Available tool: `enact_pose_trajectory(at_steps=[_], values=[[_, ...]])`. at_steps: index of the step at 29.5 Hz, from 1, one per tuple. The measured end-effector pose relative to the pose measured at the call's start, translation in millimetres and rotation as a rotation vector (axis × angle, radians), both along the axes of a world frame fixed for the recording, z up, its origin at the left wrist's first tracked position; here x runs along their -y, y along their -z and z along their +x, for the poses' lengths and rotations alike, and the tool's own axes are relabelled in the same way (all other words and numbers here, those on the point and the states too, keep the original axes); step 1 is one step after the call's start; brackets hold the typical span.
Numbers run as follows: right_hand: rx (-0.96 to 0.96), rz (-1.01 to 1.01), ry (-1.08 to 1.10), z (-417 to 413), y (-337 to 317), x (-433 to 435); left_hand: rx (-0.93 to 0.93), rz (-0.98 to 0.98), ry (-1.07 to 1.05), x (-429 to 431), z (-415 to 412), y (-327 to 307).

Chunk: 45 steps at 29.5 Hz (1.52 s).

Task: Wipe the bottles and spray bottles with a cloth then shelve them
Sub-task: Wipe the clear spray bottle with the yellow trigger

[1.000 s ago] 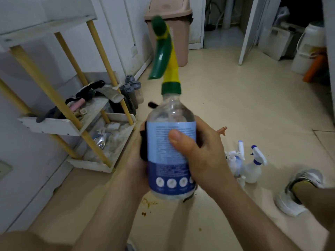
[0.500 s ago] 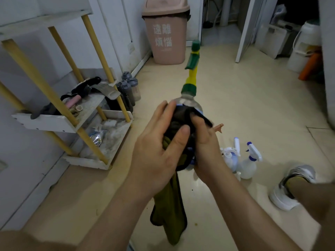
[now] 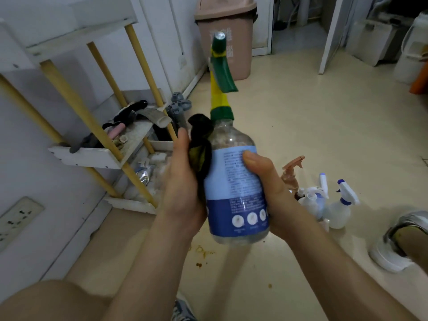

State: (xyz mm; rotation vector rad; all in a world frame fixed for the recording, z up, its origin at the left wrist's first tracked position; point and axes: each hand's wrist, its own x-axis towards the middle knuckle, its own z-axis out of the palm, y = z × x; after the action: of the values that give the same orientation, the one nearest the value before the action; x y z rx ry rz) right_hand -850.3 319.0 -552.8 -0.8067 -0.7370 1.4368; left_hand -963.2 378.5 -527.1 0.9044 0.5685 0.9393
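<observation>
A clear spray bottle (image 3: 234, 181) with a blue label and a green and yellow trigger head stands upright in front of me. My right hand (image 3: 268, 188) grips its right side, thumb across the label. My left hand (image 3: 183, 181) holds a dark olive cloth (image 3: 200, 147) against the bottle's left side and shoulder. Several small spray bottles (image 3: 324, 200) stand on the floor to the right, one brown and the others white with blue nozzles. The white and yellow shelf rack (image 3: 102, 156) leans at the left.
A pink bin (image 3: 224, 38) stands against the far wall. Grey-capped bottles (image 3: 180, 107) sit beside the rack. The rack's trays hold assorted clutter. My shoe (image 3: 393, 246) is on the floor at the right, my knee at the lower left. A doorway opens at the back.
The bottle has swung back upright and closer to me. The cloth, which covered the bottle's front with both hands over it, now sits bunched at its left side.
</observation>
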Motion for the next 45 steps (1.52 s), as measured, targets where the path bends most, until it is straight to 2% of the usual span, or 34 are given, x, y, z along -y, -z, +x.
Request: enact_pose_trajectory(at_steps=[3, 7, 11, 13, 15, 17, 18, 20, 21, 24, 26, 29, 32, 34, 38, 40, 45], values=[[-0.002, -0.038, 0.023, -3.2, 2.0, 2.1, -0.253, 0.073, -0.079, -1.4, -0.4, -0.3], [0.009, -0.094, 0.093, -5.4, 5.6, 0.8, -0.476, 0.190, -0.080, 0.5, -4.0, 0.1], [-0.121, -0.153, 0.066, -10.5, 14.0, 2.2, -0.796, 0.438, -0.079, -1.3, -6.5, 0.6], [-0.227, -0.141, 0.069, -14.4, 18.2, 0.7, -1.064, 0.628, -0.074, -5.1, -11.1, 1.2], [-0.234, -0.132, 0.121, -16.8, 22.4, -4.8, -1.321, 0.863, -0.202, -7.3, -20.9, -0.8], [-0.156, -0.128, 0.222, -19.3, 25.5, -11.7, -1.215, 0.855, -0.214, -4.2, -30.1, -1.4], [-0.097, -0.120, 0.279, -20.6, 25.6, -15.1, -1.126, 0.828, -0.168, -1.7, -33.6, 0.7], [0.017, -0.094, 0.394, -21.8, 24.2, -20.4, -1.086, 0.819, -0.023, 5.2, -34.6, 7.9], [0.053, -0.079, 0.444, -22.7, 21.2, -22.9, -1.002, 0.762, 0.063, 7.1, -33.6, 11.9], [0.216, -0.064, 0.526, -27.2, 13.6, -27.1, -0.646, 0.409, 0.228, 6.0, -32.4, 19.9], [0.373, -0.058, 0.532, -28.8, 9.1, -26.3, -0.539, 0.319, 0.246, 0.4, -34.4, 22.7], [0.415, -0.091, 0.461, -20.8, 0.4, -22.3, -0.481, 0.326, 0.205, -5.8, -37.0, 26.1], [0.197, -0.123, 0.387, -6.0, -10.2, -19.1, -0.465, 0.330, 0.081, -11.6, -37.1, 29.6], [0.070, -0.052, 0.317, -1.5, -17.8, -14.8, -0.446, 0.285, -0.019, -13.1, -34.6, 31.5], [-0.047, 0.139, 0.189, -2.9, -27.8, -10.0, -0.266, -0.109, -0.064, -6.0, -24.0, 32.0], [0.054, 0.215, 0.240, -3.8, -28.3, -12.0, -0.207, -0.162, -0.025, -1.2, -21.4, 31.5], [0.483, 0.328, 0.582, -5.3, -15.2, -22.6, -0.191, -0.004, 0.115, 5.8, -17.0, 30.0]])
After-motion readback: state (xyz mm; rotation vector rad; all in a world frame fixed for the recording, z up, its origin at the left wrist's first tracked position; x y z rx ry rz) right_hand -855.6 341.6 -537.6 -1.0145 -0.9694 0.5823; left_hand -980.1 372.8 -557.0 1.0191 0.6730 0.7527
